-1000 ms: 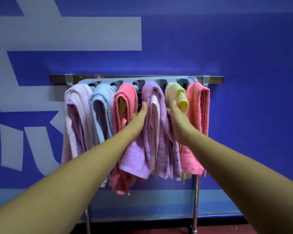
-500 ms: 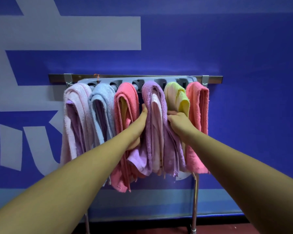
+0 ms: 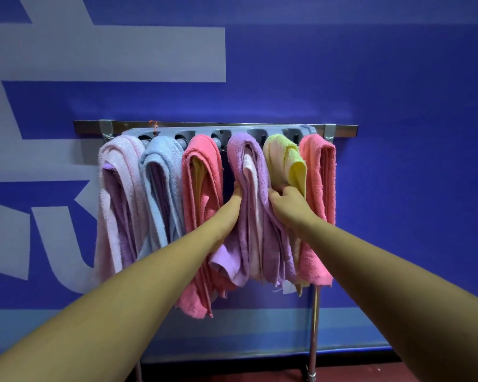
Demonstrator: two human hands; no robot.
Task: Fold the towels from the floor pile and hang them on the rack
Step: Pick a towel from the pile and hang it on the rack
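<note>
Head view: purple terry towel [image 3: 243,238] wedged between coral towel [image 3: 202,188], yellow towel [image 3: 283,161] on grey rack [image 3: 199,131].
Fingers: your left hand [image 3: 232,208], right hand [image 3: 290,208] grip its edges.

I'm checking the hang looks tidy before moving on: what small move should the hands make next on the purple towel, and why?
Probably slide both hands down the purple towel to even it. The left hand and right hand are on its sides below the rack, and its lower left corner flares out over the coral towel left of it instead of hanging straight.
</note>
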